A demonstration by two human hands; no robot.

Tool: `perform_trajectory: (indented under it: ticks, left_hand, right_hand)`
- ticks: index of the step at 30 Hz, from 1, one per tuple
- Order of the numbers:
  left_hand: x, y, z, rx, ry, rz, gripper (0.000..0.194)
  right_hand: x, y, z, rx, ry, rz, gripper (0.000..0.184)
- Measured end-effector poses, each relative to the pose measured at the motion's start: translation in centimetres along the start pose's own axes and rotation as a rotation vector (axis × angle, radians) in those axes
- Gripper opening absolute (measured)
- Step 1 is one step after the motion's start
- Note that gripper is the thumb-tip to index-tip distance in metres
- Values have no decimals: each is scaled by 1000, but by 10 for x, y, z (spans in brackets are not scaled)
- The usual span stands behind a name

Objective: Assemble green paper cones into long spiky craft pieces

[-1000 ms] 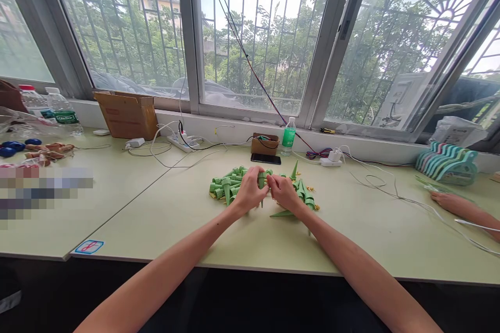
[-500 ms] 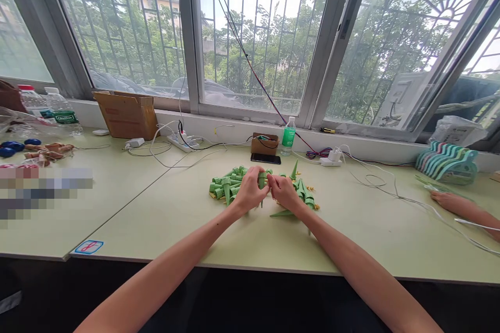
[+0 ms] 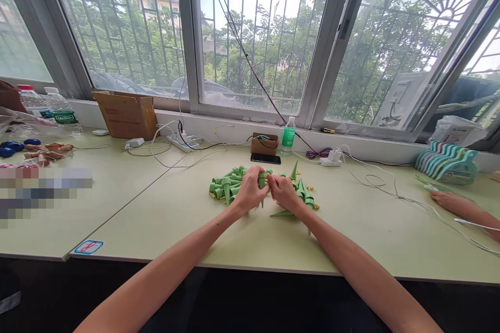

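Green, the cone that you hold sits in your left hand, over the middle of the pale green table, its point aimed down. Your left fingers are closed on it, back of the hand up. Your right hand is just to the right, fingers curled in, with its fingertips close to the cone's right side; you cannot tell from this view whether they pinch anything. Your forearms come in from the near left and near right and converge at the hands, both bare and slanting over the table's near edge.

Just left of your left hand lies a heap of green cones and rolled pieces, partly hidden by that hand. Right of your right hand is a smaller group of green cones with yellow bits around it. One loose cone lies by your right wrist, pointing left, its right end covered by your arm.

Beyond the hands a black phone lies before a small cardboard box, with a green-labelled bottle to their right. White cables trail over the right side, near another person's hand, and a larger cardboard box stands at the far left
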State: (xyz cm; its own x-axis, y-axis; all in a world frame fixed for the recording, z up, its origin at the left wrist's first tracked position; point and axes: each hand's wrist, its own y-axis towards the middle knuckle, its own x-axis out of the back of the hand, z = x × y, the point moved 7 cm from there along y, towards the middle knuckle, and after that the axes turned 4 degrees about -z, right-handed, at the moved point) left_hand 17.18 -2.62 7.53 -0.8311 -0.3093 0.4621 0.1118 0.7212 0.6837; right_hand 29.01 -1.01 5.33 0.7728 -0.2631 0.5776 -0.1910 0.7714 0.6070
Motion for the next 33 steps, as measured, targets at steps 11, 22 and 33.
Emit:
perform_trajectory:
  ticks: [11,22,33]
  left_hand:
    - [1,0,-3,-7,2,2,25]
    - [0,0,0,2,4,3,24]
    - [-1,-1,0,-4,3,10,24]
  right_hand:
    - [1,0,2,-26,9,25,63]
    - [1,0,3,13,-12,19,56]
    - [0,1,2,19,7,17,58]
